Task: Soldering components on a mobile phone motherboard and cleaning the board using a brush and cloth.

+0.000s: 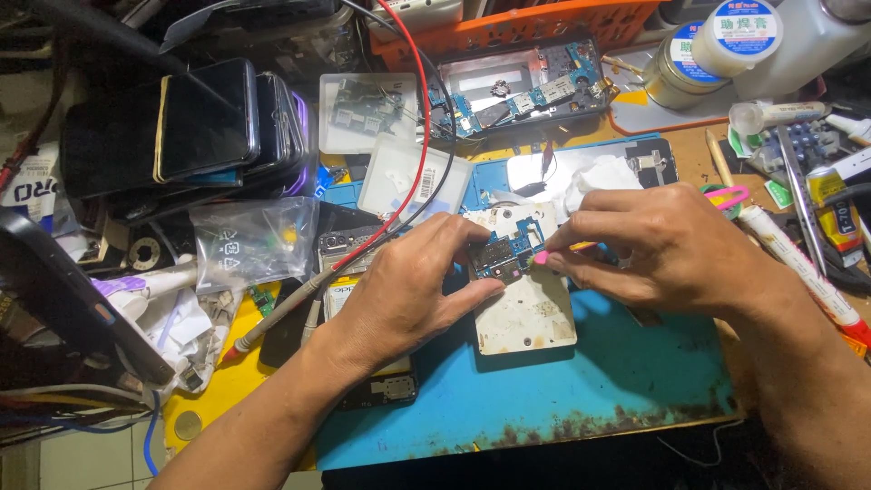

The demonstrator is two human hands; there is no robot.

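Observation:
An opened phone body [526, 313] with a white inner plate lies on a blue work mat [581, 381]. A blue circuit board [508, 252] sits at its top end. My left hand [408, 290] rests on the phone's left side, thumb and fingers pinching the board's edge. My right hand [653, 245] comes in from the right and grips a small pink-tipped tool [543, 258] whose tip touches the board.
A stack of phones [209, 122] stands at the back left, with a plastic bag [249, 240] of parts in front. Another opened phone [522, 86] lies at the back by an orange basket [517, 23]. Red and black probe leads [422, 127] cross the bench. Jars, pens and tools crowd the right.

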